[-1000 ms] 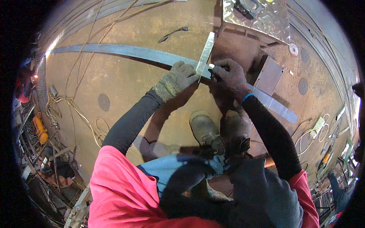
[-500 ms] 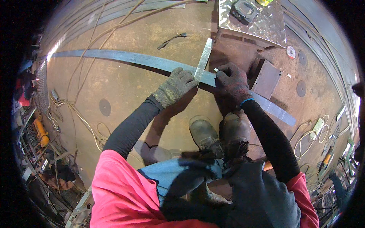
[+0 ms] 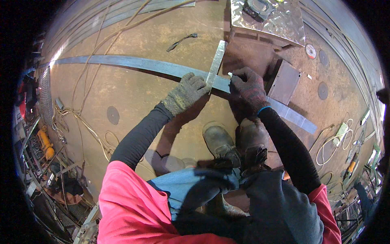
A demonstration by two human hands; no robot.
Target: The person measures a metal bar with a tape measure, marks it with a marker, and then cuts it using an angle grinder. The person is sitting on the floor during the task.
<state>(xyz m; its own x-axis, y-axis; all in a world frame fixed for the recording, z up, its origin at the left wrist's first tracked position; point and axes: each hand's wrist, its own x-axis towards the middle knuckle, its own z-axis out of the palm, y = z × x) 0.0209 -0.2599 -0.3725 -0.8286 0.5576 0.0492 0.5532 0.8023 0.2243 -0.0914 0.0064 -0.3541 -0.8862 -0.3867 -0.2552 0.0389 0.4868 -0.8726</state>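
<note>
A long grey-blue flat steel bar (image 3: 138,62) runs across the floor in front of me, with thin cross lines near its right end. Over it lies a short, shiny metal strip (image 3: 216,61), set crosswise. My left hand (image 3: 186,92), in a grey knit glove, is closed on the strip's near end and rests against the bar. Just right of the strip, my gloved right hand (image 3: 248,88) pinches a small white chalk stick (image 3: 230,75), its pale tip showing above the bar. The rest of the stick is hidden in the fingers.
A metal-topped stand (image 3: 272,22) with a tape measure (image 3: 258,9) is at the far right. A steel block (image 3: 285,82) stands beside the bar. Abrasive discs (image 3: 310,51) and cables (image 3: 77,112) lie around. My boots (image 3: 219,138) are close behind the bar.
The view has shifted slightly, and the stand sits a little higher in the picture. Both hands keep nearly the same places on the strip and by the bar.
</note>
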